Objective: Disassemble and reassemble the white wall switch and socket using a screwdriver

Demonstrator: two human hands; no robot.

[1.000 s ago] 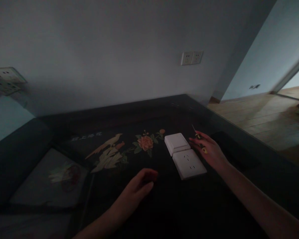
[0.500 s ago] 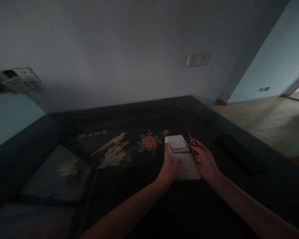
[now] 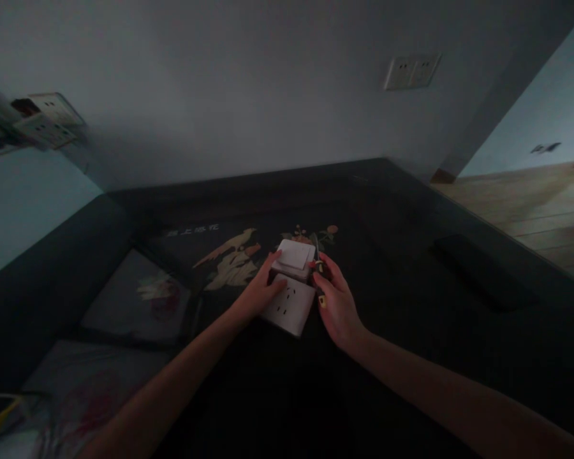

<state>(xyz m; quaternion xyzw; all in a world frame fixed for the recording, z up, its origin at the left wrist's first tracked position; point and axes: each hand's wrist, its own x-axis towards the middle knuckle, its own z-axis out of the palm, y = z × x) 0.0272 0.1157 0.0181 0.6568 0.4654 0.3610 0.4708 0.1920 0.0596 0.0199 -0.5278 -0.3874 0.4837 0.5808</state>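
The left hand point(image 3: 256, 294) grips a pair of white plates from their left side: its fingers bear on the left edge of the upper plate point(image 3: 295, 255), and its thumb lies across the upper left part of the lower socket plate point(image 3: 291, 307). The two plates adjoin end to end, faces upward, in front of the person and over the dark table point(image 3: 392, 357); whether they touch its surface cannot be told. The right hand point(image 3: 339, 309), at the right side of the plates, has its fingers closed around a screwdriver point(image 3: 322, 300) with a dark and yellow handle, the shaft pointing away from the person. The upper plate partly covers a printed flower point(image 3: 302, 237). A printed bird point(image 3: 234, 255) is to the left. A black oblong object point(image 3: 483, 271) lies on the table, well apart on the right.
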